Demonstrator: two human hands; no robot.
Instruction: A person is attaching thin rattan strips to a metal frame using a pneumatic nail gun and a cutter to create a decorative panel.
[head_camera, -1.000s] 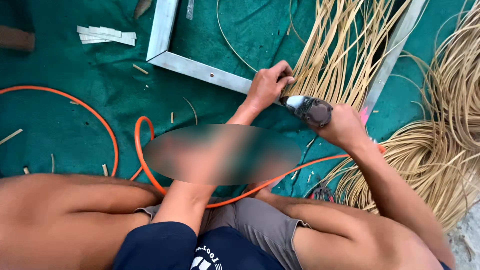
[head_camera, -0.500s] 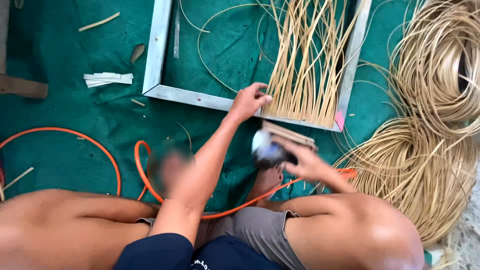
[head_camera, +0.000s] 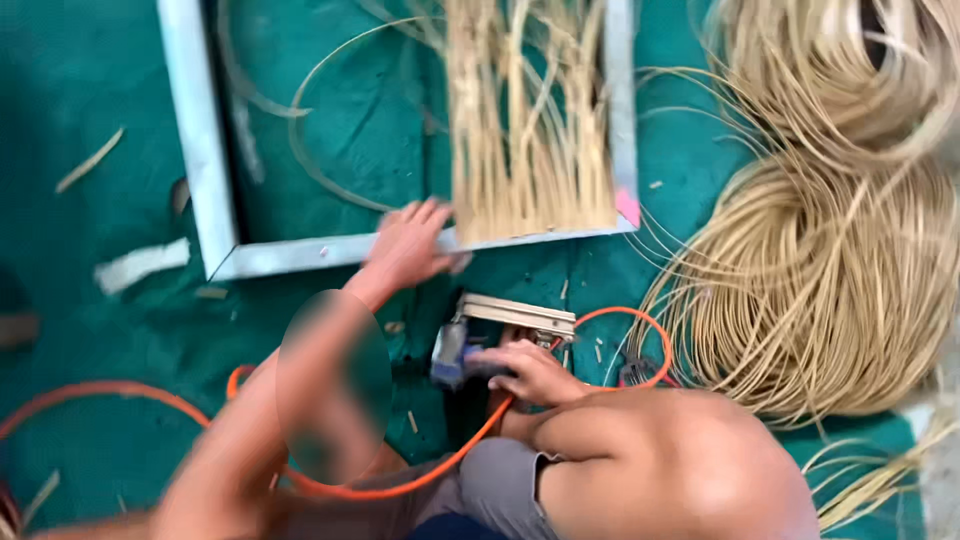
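Rattan strands (head_camera: 525, 130) lie across pale metal rectangular frame (head_camera: 300, 252); left hand (head_camera: 410, 245) still pressed flat, fingers spread, on frame's near rail beside strands. Right hand (head_camera: 530, 372) has dropped away from frame, now wrapped around blue-grey pneumatic staple gun (head_camera: 490, 335) resting low near knee, orange air hose (head_camera: 400, 480) trailing. Green tarp floor (head_camera: 90, 90), coiled rattan bundles (head_camera: 820, 290) at right, scattered offcuts

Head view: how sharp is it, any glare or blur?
Head view: motion blur throughout, even daylight, no glare; the pale cane strips on the grey metal frame smear most; left hand soft; right hand on the stapler-like tool slightly clearer.
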